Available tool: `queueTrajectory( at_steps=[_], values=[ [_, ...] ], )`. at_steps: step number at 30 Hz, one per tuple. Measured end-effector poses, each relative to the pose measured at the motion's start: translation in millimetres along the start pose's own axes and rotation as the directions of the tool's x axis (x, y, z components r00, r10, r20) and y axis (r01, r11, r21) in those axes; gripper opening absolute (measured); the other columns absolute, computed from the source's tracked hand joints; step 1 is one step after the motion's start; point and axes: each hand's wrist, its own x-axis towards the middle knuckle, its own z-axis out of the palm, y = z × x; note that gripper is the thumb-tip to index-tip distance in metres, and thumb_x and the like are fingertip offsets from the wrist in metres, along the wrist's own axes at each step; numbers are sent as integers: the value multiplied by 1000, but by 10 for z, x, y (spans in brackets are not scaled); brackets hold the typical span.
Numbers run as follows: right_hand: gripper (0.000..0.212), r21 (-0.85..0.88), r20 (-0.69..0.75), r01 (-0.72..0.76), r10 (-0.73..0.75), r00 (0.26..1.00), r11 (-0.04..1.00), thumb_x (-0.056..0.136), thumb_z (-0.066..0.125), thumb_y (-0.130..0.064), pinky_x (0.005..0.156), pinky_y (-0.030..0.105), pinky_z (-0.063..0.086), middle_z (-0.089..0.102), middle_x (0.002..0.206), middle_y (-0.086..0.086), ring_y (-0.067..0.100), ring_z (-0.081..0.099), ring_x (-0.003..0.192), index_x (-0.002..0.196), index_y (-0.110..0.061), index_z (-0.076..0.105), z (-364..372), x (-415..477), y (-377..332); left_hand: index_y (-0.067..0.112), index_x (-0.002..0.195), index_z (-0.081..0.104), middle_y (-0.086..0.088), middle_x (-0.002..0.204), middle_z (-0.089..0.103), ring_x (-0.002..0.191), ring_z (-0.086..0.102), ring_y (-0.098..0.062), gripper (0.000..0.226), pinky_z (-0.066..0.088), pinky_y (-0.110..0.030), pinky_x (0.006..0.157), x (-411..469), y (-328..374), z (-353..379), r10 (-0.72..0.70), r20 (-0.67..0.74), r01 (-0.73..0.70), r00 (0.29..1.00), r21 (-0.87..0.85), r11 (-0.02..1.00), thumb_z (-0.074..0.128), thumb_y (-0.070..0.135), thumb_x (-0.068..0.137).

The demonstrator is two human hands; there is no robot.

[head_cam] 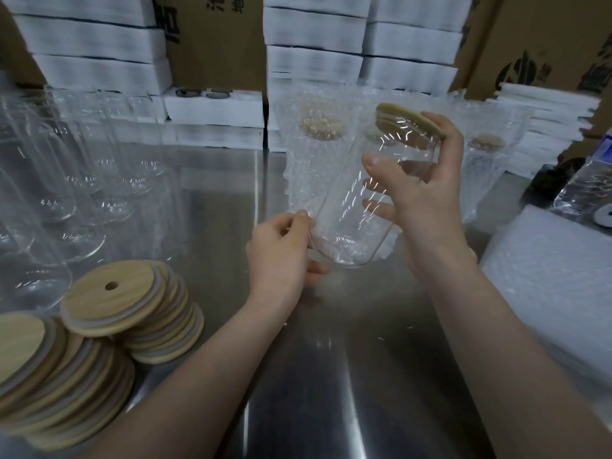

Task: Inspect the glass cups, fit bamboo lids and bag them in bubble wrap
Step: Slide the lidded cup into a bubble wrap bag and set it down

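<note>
Bamboo lids [116, 303] stacked at 7 o'clock; lidded glass cup [357, 220] meets bubble wrap bag [298, 180] at centre.
Your right hand [427, 193] grips the slick, tilted cup above the desk [331, 359]; your left hand [278, 246] pinches the bag's limp edge (dimpled film). Loosen either hold and the glass may slip, or its base may snag the bag.
</note>
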Motion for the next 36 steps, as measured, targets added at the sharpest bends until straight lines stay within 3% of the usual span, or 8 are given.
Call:
queueTrajectory(
  at_steps=[4, 9, 14, 21, 25, 30, 33, 36],
  values=[
    [64, -12, -59, 36, -37, 998, 999, 67, 79, -41, 81, 53, 58, 54, 130, 14, 41, 60, 110, 119, -41, 42, -9, 26, 41, 11, 77, 66, -15, 71, 61, 44, 67, -25, 28, 51, -35, 45, -21, -18, 11, 148, -42, -143, 988, 102, 984, 56, 27, 97],
    [63, -24, -141, 65, -68, 988, 998, 69, 78, -48, 90, 51, 55, 51, 133, 11, 35, 60, 113, 117, -44, 38, -27, 38, 81, 33, 80, 65, 2, 72, 70, 48, 68, -21, 19, 57, -37, 49, -37, -4, 24, 177, -6, -174, 984, 150, 973, 64, 16, 89],
    [60, 12, -192, 33, -30, 981, 999, 73, 76, -46, 88, 54, 54, 50, 134, 13, 38, 57, 115, 116, -43, 35, -13, 36, 112, 39, 99, 61, 6, 75, 63, 71, 70, -27, 36, 59, -49, 69, -86, -15, 66, 222, 43, -226, 974, 239, 944, 75, 14, 77],
    [58, -36, -188, 46, -52, 981, 998, 79, 74, -43, 91, 53, 52, 49, 133, 7, 35, 56, 115, 119, -37, 32, 49, -16, 132, 46, 92, 49, 28, 71, 58, 60, 58, -7, 55, 58, -42, 70, -91, -13, 68, 224, 84, -237, 971, 224, 945, 74, 3, 68],
    [60, 8, -212, -14, 15, 977, 1000, 82, 72, -45, 90, 53, 54, 48, 132, 6, 33, 57, 115, 123, -39, 28, 33, -4, 130, 40, 98, 54, 9, 78, 56, 76, 68, -34, 46, 59, -52, 70, -72, -23, 65, 176, 93, -185, 980, 109, 977, 67, -1, 81],
    [58, 109, -250, -76, 101, 963, 991, 86, 71, -42, 72, 40, 62, 55, 105, -1, 28, 68, 98, 124, -39, 28, -15, 29, 129, 32, 101, 60, 3, 78, 62, 61, 67, -9, 24, 56, -25, 58, -51, -6, 52, 107, 117, -102, 987, -53, 993, 63, 9, 93],
    [58, 129, -234, -125, 153, 960, 984, 87, 69, -45, 66, 34, 61, 55, 111, -3, 21, 71, 93, 124, -41, 26, -15, 22, 140, 25, 105, 61, -1, 78, 64, 57, 64, -9, 15, 52, -22, 53, -41, -7, 55, 41, 104, -32, 994, -86, 996, 61, 13, 95],
    [52, 137, -216, -138, 165, 962, 981, 86, 69, -47, 63, 35, 61, 54, 110, -5, 21, 71, 93, 119, -44, 28, -5, 0, 138, 22, 106, 58, -4, 75, 62, 59, 63, -12, 30, 53, -21, 52, -33, -11, 55, 27, 87, -21, 996, -75, 997, 61, -3, 88]
  ],
)
